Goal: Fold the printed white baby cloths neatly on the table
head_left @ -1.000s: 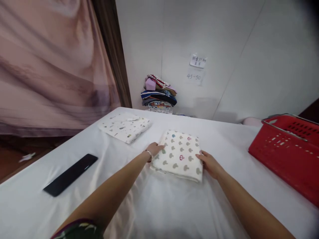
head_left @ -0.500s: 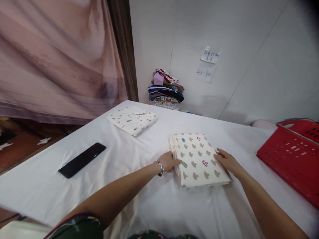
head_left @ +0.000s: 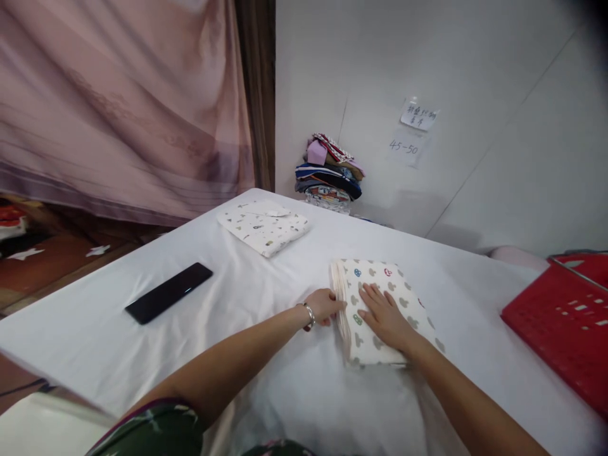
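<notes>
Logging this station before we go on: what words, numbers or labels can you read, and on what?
"45-50": handwritten on the lower paper note on the wall.
The upper paper note: handwritten characters, too blurred to read.
The folded mushroom-print cloth: pattern only, no words.
The red basket: no label visible.

- 2 folded cloths: the mushroom-print cloth, plus a small-print cloth further back on its left
- 2 hands on it: left hand, right hand
- 1 black slab, well left of it
- 1 red basket, off to its right
- 1 clothes pile behind it
- 2 paper notes up behind it
</notes>
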`<state>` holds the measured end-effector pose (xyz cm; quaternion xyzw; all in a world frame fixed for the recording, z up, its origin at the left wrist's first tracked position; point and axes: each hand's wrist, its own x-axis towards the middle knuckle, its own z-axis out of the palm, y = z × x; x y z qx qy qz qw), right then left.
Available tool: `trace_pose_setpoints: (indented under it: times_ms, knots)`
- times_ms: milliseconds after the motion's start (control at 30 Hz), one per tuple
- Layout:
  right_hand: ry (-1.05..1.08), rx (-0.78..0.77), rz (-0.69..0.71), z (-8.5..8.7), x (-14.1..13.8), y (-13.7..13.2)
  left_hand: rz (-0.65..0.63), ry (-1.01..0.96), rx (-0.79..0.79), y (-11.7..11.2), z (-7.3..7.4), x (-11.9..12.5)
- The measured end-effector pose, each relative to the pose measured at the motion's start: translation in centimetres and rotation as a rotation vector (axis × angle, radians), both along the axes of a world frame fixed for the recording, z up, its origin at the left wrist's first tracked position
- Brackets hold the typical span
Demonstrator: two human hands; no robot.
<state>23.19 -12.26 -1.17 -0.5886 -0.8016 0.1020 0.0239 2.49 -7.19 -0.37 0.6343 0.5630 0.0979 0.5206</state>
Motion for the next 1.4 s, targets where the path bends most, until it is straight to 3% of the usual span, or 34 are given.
trace_pose_setpoints:
  times_ms: [133, 233, 367, 533, 800, 1200, 1400]
  knots:
    - [0.03, -0.043, -0.028, 1.5, -0.4, -0.2, 0.097, 0.048, 0.253, 3.8, -0.9, -0.6]
    - [0.098, -0.06, -0.033, 3.0, -2.0, -0.6, 0.135, 0.059, 0.354, 6.4, -1.4, -0.5]
    - [0.171, -0.074, 0.014, 2.9, -4.1, -1.2, 0.119, 0.049, 0.435, 8.3, -1.5, 0.6]
    - [0.203, -0.057, -0.002, 1.5, -4.4, -1.4, 0.029, 0.011, 0.433, 9.3, -1.3, 1.4]
    - [0.253, -0.038, 0.018, 1.5, -4.3, -1.7, -0.045, -0.074, 0.365, 10.6, -1.5, 0.9]
    - [0.156, 0.005, 0.086, 1.7, -5.6, -2.4, 0.058, 0.08, 0.517, 9.5, -0.8, 1.7]
    - [0.061, 0.04, 0.115, 0.9, -6.0, -2.6, 0.113, 0.113, 0.32, 10.9, -1.0, 1.7]
